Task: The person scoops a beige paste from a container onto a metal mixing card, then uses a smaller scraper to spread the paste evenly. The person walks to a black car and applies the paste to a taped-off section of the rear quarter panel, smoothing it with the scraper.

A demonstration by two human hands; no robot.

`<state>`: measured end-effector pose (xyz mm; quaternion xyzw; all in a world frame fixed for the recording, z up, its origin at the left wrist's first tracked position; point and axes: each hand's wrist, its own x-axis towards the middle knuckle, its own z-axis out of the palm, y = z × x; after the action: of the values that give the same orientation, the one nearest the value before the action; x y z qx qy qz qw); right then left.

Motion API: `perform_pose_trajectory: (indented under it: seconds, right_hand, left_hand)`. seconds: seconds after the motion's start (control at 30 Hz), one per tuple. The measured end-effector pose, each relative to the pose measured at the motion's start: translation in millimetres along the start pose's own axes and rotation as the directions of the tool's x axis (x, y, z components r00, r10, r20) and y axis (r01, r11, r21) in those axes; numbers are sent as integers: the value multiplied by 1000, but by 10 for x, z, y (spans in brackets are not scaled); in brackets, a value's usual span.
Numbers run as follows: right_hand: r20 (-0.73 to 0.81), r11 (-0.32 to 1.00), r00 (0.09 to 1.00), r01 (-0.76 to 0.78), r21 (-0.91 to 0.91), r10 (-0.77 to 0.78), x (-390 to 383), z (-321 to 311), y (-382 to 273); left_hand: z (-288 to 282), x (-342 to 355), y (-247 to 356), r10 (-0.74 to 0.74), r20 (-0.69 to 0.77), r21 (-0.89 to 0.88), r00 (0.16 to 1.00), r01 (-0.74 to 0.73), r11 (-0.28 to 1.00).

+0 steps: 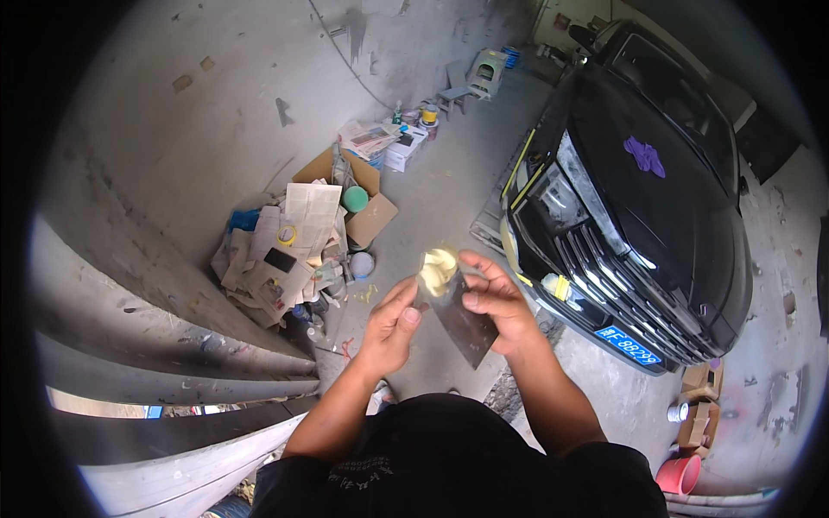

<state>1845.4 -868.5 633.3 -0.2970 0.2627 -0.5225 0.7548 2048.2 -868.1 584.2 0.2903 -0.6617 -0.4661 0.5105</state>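
Note:
My right hand (501, 302) grips a dark, flat, rectangular putty board (466, 328), thumb on its face and fingers behind. At the far end of this board sits a thick pale-yellow dollop of putty (438, 269). My left hand (390, 332) is closed beside the putty, fingertips at the board's left edge. Whatever lies between those fingers is hidden. Both hands are held up in front of my body, above the concrete floor.
A black car (622, 198) stands at the right, yellow tape along its front and a purple cloth (644, 157) on its bonnet. To the left, a newspaper pile (281, 242) lies by an open cardboard box (373, 216). Cans (429, 114) and a step stool (488, 73) line the wall.

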Motion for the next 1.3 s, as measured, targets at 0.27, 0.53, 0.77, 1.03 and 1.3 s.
perform_pose_trajectory:
  seconds: [0.27,0.53,0.77,1.03,1.3]
  right_hand:
    - [530,508,783,618,-600,-327,-152,131,-467]
    - [460,321,885,458,-829,-74,-10,264,-414]
    - [249,79,901,294,-953,-356,144,64,-384]
    - [183,160,955,224,-962,-234,-22,313,160]
    - [276,68,916,308,-949,-291,-55,364,172]
  left_hand:
    - [-329,-152,-13,-276,488,-784,828,554,278]
    - [-264,-260,-166,-228,523,-812,821,561,159]
    - [-84,-173,-71,-411,194,-848,891,363,386]
    - [-102,-186,-316,-338,-168,-629,926,163,760]
    - [-236,-128,-391,-336,-143,-701,931,144,698]
